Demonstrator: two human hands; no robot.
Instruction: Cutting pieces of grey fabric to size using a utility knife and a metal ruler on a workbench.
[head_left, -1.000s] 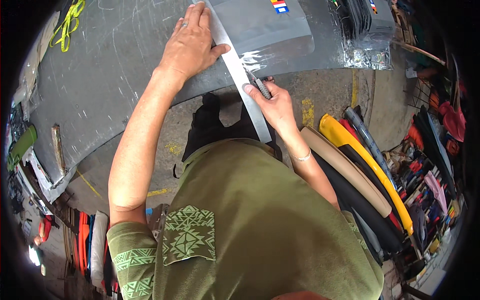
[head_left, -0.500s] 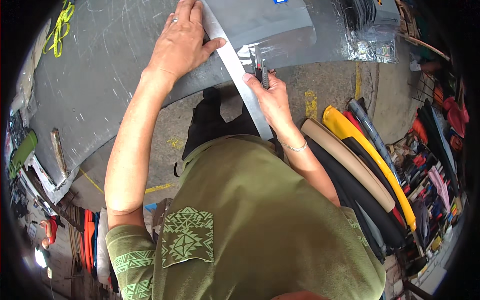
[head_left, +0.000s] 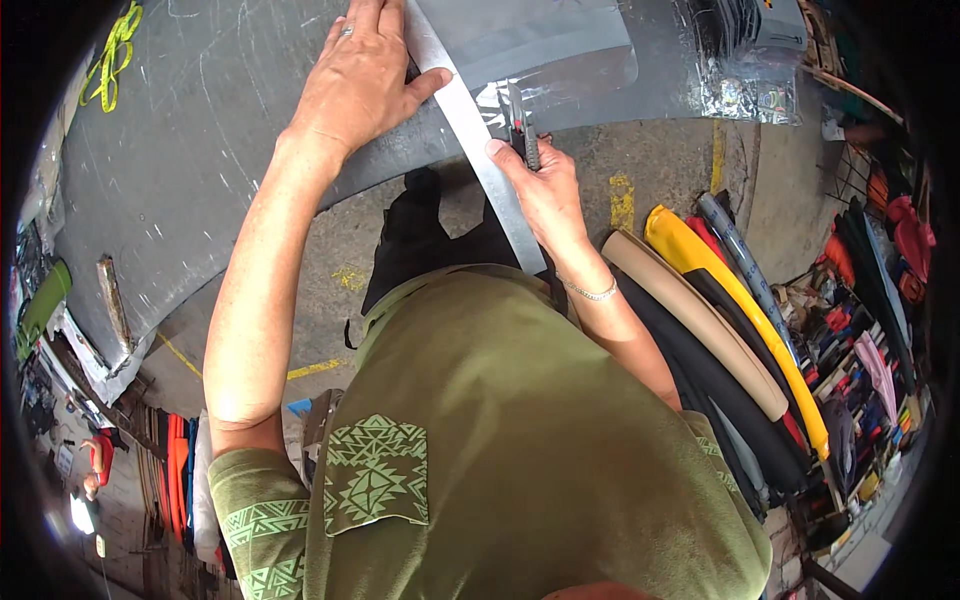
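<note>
The right hand has its grip closed around a slim utility knife with a ribbed dark handle, beside the straightedge; it should feel light, best held by that ribbing, well behind the blade. The straightedge, smooth silvery metal, overhangs the table; it looks stiff and probably slides easily, so flat pressure suits it. The left hand lies spread, holding nothing, its thumb on the metal. Beyond the knife, glossy clear film edges a matte grey sheet, likely limp and slippery. Farther left, a soft yellow strap lies looped.
</note>
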